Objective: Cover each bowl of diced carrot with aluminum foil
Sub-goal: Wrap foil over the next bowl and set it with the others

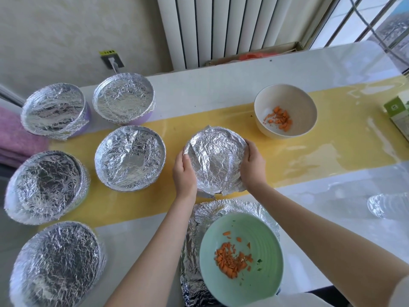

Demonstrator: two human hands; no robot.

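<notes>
Both gripping: left hand (184,173) and right hand (253,165) are clamping opposite sides of the centre bowl (218,187), crimping foil (215,158) that's likely light and tear-prone, best pinched at the rim.

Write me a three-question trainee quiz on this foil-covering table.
1. How many bowls show diced carrot with no foil over it?
2. True or false: the green bowl stands on a pink towel.
3. What do the left hand and right hand grip? A) the centre foil-covered bowl B) a carton C) a spoon

Key:
1. Two: the green bowl and the cream bowl.
2. False: it stands on a foil sheet.
3. A.
</notes>
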